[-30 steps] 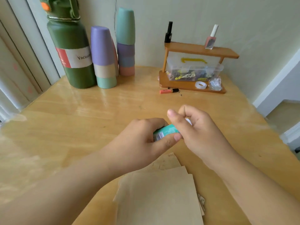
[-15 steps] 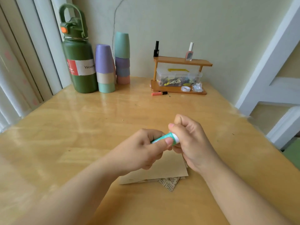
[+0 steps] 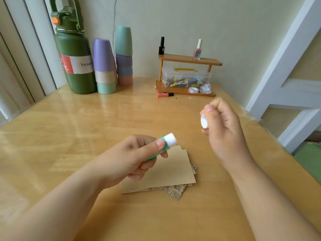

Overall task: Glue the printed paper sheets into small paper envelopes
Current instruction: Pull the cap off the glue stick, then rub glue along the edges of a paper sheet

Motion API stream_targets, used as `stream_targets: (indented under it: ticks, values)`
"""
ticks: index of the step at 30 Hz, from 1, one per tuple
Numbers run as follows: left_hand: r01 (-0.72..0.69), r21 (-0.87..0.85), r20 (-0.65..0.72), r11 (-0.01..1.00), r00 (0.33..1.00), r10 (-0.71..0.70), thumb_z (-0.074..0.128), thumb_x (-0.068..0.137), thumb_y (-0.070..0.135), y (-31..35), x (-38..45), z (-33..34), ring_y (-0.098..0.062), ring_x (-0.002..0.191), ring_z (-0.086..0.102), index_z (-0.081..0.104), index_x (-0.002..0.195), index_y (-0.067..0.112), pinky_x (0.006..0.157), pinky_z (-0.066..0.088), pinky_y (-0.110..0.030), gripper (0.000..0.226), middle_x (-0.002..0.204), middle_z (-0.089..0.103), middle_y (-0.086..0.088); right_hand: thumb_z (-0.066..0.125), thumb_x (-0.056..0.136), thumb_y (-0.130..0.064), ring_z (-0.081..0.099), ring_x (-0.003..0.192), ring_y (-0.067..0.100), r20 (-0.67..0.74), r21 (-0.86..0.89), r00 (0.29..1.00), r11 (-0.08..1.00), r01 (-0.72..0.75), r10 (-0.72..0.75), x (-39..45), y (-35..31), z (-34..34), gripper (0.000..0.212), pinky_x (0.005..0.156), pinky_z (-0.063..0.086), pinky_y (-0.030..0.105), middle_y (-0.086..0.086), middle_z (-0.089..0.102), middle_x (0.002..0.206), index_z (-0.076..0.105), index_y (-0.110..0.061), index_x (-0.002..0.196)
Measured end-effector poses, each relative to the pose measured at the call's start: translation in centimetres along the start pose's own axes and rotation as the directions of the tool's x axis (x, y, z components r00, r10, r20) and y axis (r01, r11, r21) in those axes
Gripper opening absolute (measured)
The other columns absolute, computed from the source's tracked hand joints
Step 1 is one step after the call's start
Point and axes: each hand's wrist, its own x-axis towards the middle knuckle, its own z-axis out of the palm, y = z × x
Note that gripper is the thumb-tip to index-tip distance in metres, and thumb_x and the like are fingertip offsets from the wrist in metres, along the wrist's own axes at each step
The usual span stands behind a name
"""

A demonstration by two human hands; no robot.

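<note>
Head view: the left hand (image 3: 128,160) grips a green-and-white glue stick (image 3: 164,145) above the brown paper sheets (image 3: 166,173); the right hand (image 3: 220,124), right of them, pinches its white cap (image 3: 204,121). The bared tip could smear the top sheet, or the cap slip from that light pinch.

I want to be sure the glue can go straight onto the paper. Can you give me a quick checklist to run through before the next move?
1. Cap off the glue stick: ok, the white cap is apart from it, in the right hand.
2. Firm grip on the stick: ok, the left hand is curled round its green body.
3. Glue wound out past the white end: cannot tell.
4. Paper sheets within reach: ok, the stack lies on the table just under the left hand.
5. A sheet laid out alone for gluing: not ok, the sheets are stacked together.
</note>
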Motion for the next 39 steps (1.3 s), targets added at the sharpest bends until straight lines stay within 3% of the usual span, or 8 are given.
stream_targets:
  ticks: [6, 12, 20, 24, 28, 31, 35, 39]
  values:
    - [-0.115, 0.101, -0.236, 0.988, 0.962, 0.136, 0.044, 0.084, 0.048, -1.2, 0.7, -0.1, -0.017, 0.058, 0.042, 0.058, 0.101, 0.016, 0.068, 0.037, -0.028, 0.039, 0.067, 0.052, 0.003, 0.058, 0.092, -0.027, 0.057, 0.073, -0.002, 0.041, -0.023, 0.944, 0.945, -0.327, 0.328, -0.1, 4.5, -1.2, 0.01, 0.072, 0.043, 0.01, -0.008, 0.062, 0.081, 0.067, -0.032, 0.094]
    - [-0.123, 0.13, -0.324, 0.984, 0.933, 0.159, 0.056, 0.081, 0.05, -1.5, 0.8, -0.9, -0.023, 0.091, 0.065, 0.054, 0.107, 0.02, 0.099, 0.041, -0.053, 0.039, 0.089, 0.072, -0.001, 0.08, 0.073, -0.013, 0.065, 0.088, 0.011, 0.044, -0.252, 0.855, 0.834, -0.491, 0.516, -0.2, 7.3, -2.2, 0.023, 0.074, 0.049, 0.019, -0.005, 0.069, 0.09, 0.066, -0.022, 0.09]
    - [-0.158, 0.113, -0.472, 0.981, 0.86, 0.193, 0.069, 0.071, 0.046, -1.7, 1.1, -1.5, -0.018, 0.078, 0.061, 0.064, 0.09, 0.029, 0.091, 0.044, -0.057, 0.026, 0.087, 0.06, 0.007, 0.072, 0.078, -0.013, 0.061, 0.082, 0.001, 0.049, -0.5, 0.915, 0.803, -0.324, 0.4, -0.6, 7.7, -1.8, 0.021, 0.067, 0.044, 0.006, -0.009, 0.063, 0.095, 0.064, -0.025, 0.094]
    - [-0.153, 0.13, -0.458, 0.98, 0.867, 0.196, 0.072, 0.066, 0.048, -1.7, 1.0, -1.5, -0.018, 0.076, 0.057, 0.066, 0.086, 0.031, 0.075, 0.041, -0.04, 0.027, 0.085, 0.059, 0.003, 0.071, 0.079, -0.019, 0.054, 0.09, 0.0, 0.076, -0.561, 0.907, 0.77, -0.304, 0.413, -0.7, 8.0, -2.0, 0.034, 0.072, 0.038, 0.003, -0.009, 0.059, 0.108, 0.061, -0.027, 0.11]
    - [-0.13, 0.151, -0.443, 0.98, 0.877, 0.185, 0.072, 0.064, 0.053, -1.6, 0.8, -1.4, -0.026, 0.093, 0.06, 0.07, 0.092, 0.033, 0.09, 0.046, -0.044, 0.034, 0.095, 0.067, -0.004, 0.072, 0.078, -0.037, 0.042, 0.117, 0.012, 0.05, -0.616, 0.917, 0.735, -0.283, 0.395, -0.8, 6.4, -2.0, 0.058, 0.098, 0.037, 0.027, -0.012, 0.048, 0.126, 0.048, -0.032, 0.131]
    - [-0.157, 0.122, -0.433, 0.98, 0.88, 0.195, 0.073, 0.073, 0.048, -1.3, 0.5, -1.0, -0.021, 0.089, 0.058, 0.072, 0.096, 0.032, 0.087, 0.044, -0.036, 0.028, 0.101, 0.064, -0.016, 0.064, 0.08, -0.045, 0.055, 0.094, 0.004, 0.11, -0.417, 0.942, 0.875, -0.247, 0.318, -1.0, 2.4, -0.6, 0.038, 0.078, 0.042, 0.016, -0.017, 0.058, 0.11, 0.058, -0.031, 0.115]
    - [-0.269, -0.006, -0.423, 0.963, 0.873, 0.242, 0.071, 0.079, 0.036, -0.5, 0.3, -0.3, -0.011, 0.084, 0.058, 0.073, 0.094, 0.02, 0.087, 0.045, -0.028, 0.022, 0.1, 0.067, -0.015, 0.059, 0.071, -0.06, 0.063, 0.088, 0.0, 0.403, -0.153, 0.846, 0.937, -0.315, 0.35, -3.2, -1.7, 2.7, 0.038, 0.081, 0.05, 0.017, -0.014, 0.068, 0.093, 0.062, -0.033, 0.099]
    - [-0.347, -0.162, -0.454, 0.924, 0.858, 0.243, 0.065, 0.078, 0.031, -0.4, 0.3, -0.1, -0.016, 0.08, 0.057, 0.072, 0.091, 0.009, 0.086, 0.047, -0.032, 0.026, 0.085, 0.066, -0.007, 0.055, 0.085, -0.049, 0.064, 0.074, 0.008, 0.284, -0.153, 0.919, 0.959, -0.239, 0.275, -4.7, -2.1, 5.0, 0.023, 0.071, 0.051, 0.029, -0.007, 0.068, 0.08, 0.062, -0.027, 0.088]
